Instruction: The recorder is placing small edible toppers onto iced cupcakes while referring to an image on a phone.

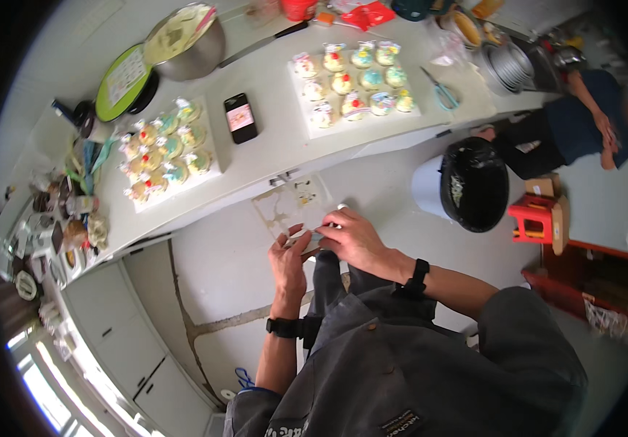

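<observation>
My left hand (290, 259) and my right hand (349, 235) meet in front of my apron, over the floor beyond the counter's edge. Between them they pinch a clear plastic sheet (270, 210) with small dark and pale printed or cut pieces on it; the exact pieces at the fingertips are too small to tell. On the counter lie two white boards of decorated cupcakes, one at the left (169, 145) and one further right (355, 84). A black smartphone (241, 118) with a lit screen rests between them.
A steel bowl of cream (183, 41), a green turntable (122, 82), a long spatula (262, 43) and scissors (440, 90) are on the counter. A lined bin (475, 183) and red stool (532, 218) stand right. Another person (581, 125) sits at the far right.
</observation>
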A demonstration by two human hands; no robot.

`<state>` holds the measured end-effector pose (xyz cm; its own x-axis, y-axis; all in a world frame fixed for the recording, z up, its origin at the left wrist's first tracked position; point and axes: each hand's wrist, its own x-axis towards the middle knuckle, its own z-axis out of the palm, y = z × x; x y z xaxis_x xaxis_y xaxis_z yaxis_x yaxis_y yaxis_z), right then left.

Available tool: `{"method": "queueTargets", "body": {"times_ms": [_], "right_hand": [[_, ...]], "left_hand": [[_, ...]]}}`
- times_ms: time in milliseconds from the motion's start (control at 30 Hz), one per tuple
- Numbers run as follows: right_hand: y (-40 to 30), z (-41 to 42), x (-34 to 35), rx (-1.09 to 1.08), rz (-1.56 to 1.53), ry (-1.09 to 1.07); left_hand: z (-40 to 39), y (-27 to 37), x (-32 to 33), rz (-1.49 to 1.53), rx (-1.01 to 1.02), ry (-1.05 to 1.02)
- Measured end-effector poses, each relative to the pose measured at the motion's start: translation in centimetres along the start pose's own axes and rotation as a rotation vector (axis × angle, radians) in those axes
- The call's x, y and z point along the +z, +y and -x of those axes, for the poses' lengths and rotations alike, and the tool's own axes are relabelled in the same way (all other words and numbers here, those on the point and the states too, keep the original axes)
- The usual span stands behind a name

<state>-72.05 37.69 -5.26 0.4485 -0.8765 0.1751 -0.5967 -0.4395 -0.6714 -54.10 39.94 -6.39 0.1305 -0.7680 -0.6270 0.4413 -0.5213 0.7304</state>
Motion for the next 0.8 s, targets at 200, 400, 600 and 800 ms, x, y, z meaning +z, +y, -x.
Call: {"method": "queueTargets", "body": {"times_ms": [200, 400, 600, 800], "right_hand": [[2.5, -0.9, 0.0, 0.002, -0.077, -0.023], [4.6, -1.5, -0.5, -0.066, -0.103, -0.032], [5.6, -2.4, -0.9, 0.089, -0.221, -0.154], [6.2, -3.7, -1.3, 0.098, -0.287, -0.348]], "left_hand": [[-0.7, -0.3, 0.8, 0.030, -0.064, 0.020], [-0.9, -0.9, 2.3, -0.001, -0.049, 0.104], [-1.6, -1.4, 3.2, -0.005, -0.042, 0.167], [-1.8, -1.4, 3.9, -0.062, 0.013, 0.229]]}}
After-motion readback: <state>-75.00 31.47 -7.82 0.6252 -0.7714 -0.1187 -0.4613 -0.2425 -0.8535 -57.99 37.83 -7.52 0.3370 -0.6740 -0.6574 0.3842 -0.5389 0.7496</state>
